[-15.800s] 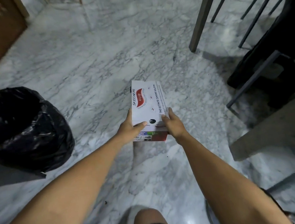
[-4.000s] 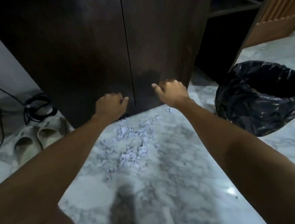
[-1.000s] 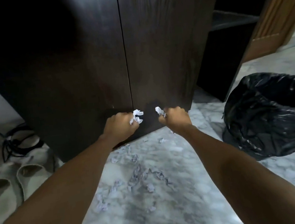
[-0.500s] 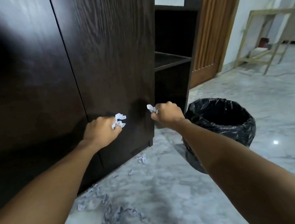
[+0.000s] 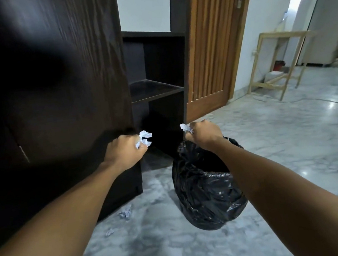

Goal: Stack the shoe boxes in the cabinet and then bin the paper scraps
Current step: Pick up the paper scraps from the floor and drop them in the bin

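Both my fists full of scraps, at the bin

My left hand (image 5: pixel 124 152) grips crumpled paper scraps (image 5: pixel 145 138); my right hand (image 5: pixel 204 133) grips another wad (image 5: pixel 185 128) above the black-lined bin (image 5: pixel 206 195). Loose scraps (image 5: pixel 126 214) lie on the floor at 7 o'clock.

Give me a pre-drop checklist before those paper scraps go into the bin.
1. Left hand grips crumpled white paper scraps: ok.
2. Right hand grips a white paper scrap: ok.
3. Right hand over the black plastic-lined bin: ok.
4. Left hand over the bin: not ok, it is left of it, by the dark wooden cabinet.
5. Bin mouth unobstructed: cannot tell, the right arm hides much of it.
6. Floor cleared: not ok, loose white scraps remain.
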